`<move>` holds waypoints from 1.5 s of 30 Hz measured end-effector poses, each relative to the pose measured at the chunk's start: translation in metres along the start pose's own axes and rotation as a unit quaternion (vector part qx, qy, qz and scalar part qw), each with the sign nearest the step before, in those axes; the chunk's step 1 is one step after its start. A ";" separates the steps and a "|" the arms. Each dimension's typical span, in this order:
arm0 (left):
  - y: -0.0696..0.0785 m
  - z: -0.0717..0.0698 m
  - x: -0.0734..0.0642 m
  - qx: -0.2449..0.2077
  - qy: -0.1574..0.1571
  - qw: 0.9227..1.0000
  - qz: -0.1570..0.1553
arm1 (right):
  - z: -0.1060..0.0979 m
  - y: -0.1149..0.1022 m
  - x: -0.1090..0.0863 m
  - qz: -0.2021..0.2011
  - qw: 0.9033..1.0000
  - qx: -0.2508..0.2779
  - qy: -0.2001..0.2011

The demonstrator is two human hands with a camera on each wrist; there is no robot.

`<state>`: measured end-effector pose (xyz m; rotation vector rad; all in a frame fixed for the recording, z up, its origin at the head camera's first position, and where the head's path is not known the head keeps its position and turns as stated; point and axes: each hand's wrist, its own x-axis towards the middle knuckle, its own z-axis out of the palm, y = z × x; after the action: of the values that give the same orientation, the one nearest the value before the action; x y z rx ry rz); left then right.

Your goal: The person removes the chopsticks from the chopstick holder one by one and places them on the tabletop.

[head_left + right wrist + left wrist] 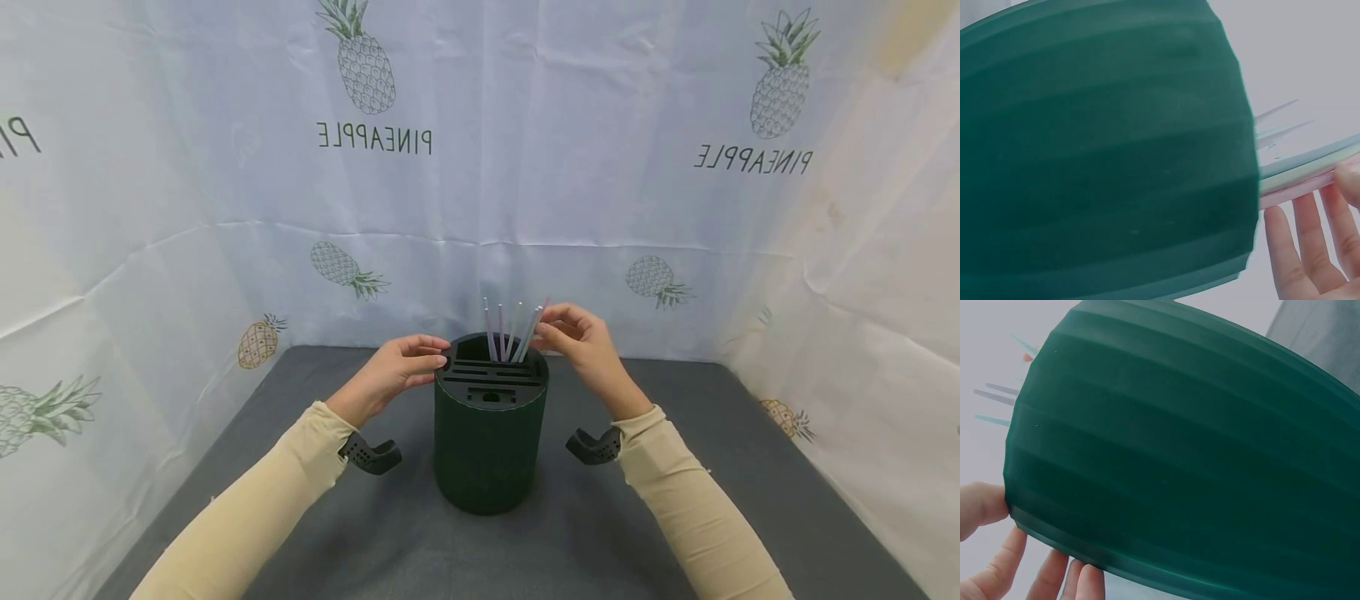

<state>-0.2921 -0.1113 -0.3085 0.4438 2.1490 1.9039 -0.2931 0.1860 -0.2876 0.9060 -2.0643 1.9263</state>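
A dark green ribbed knife block (489, 450) stands upright, its black top slotted at the front and open at the back. Several thin pastel sticks (501, 333) rise from the back opening; whether they are straws or chopsticks I cannot tell. My left hand (390, 371) holds the block's rim at the left, thumb at the top edge and fingers (1047, 575) along the side. Beside the right rim, my right hand (581, 342) pinches a pink stick (1300, 190) between thumb and fingers. Pale green and bluish sticks lie close against it; their lower ends are hidden inside the block.
A dark grey cloth (637, 517) covers the table under the block. Behind and at both sides hangs a white curtain (562, 167) with pineapple prints. Black wrist mounts (371, 457) sit on both forearms, near the block's sides.
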 end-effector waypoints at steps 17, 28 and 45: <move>0.000 -0.002 0.000 0.000 -0.001 1.000 -0.001 | -0.022 -0.077 0.029 -0.103 0.990 0.075 0.054; -0.001 -0.004 0.001 -0.005 -0.002 1.000 0.001 | -0.061 -0.147 0.046 -0.160 0.952 0.220 0.138; -0.001 -0.002 0.000 -0.001 -0.005 1.000 -0.002 | -0.088 0.021 -0.008 0.177 0.975 0.030 0.128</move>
<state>-0.2926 -0.1134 -0.3094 0.4464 2.1403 1.8975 -0.3217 0.2720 -0.2966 0.2862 -2.1292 2.1492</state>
